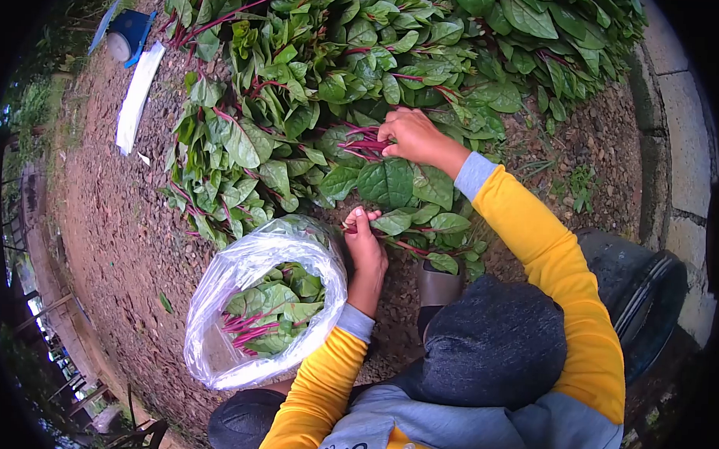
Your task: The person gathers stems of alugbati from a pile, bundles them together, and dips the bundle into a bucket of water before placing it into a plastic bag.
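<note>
My right hand [416, 139] is closed at the edge of the leafy pile, its fingers pinching red stems [365, 148] of Malabar spinach. Nearer my body, my left hand [364, 244] has its fingers curled round the stem end of some spinach sprigs [430, 231], whose leaves spread out to the right. Just left of that hand stands an open clear plastic bag [203, 330]. Inside it lie cut spinach leaves [276, 305] with their red stem ends together. The large spinach heap [342, 54] covers the ground beyond both hands.
Bare, pebbly soil [129, 240] lies on the left, with a white strip [139, 98] and a blue object with a round pale disc [128, 38] farther off. A dark bucket [638, 301] lies tipped at right, beside a concrete block edge [687, 141].
</note>
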### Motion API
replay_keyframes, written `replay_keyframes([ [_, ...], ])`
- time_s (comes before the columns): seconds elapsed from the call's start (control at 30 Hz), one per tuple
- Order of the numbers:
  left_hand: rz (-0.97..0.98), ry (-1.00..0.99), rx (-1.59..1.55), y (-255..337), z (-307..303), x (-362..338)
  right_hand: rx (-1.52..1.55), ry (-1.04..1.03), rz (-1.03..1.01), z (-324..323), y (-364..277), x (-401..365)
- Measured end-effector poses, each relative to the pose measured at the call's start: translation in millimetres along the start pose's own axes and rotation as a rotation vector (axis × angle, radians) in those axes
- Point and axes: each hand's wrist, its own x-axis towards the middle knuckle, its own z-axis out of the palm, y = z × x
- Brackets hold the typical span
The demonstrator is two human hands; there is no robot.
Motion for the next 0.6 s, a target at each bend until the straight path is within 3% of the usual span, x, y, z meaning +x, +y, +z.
replay_keyframes([
  [0.33,0.047,-0.04,0.076,8.4,15.8,-4.7,-0.12,0.084,-0.153,5.4,-45.8,-43.4],
  [0.43,0.017,-0.106,0.019,17.4,26.1,-10.0,-0.076,0.003,-0.038,16.3,-64.9,-59.1],
  [0.6,0.051,-0.128,0.057,14.1,26.4,-8.2,0.132,0.09,0.005,43.6,-77.8,-81.9],
])
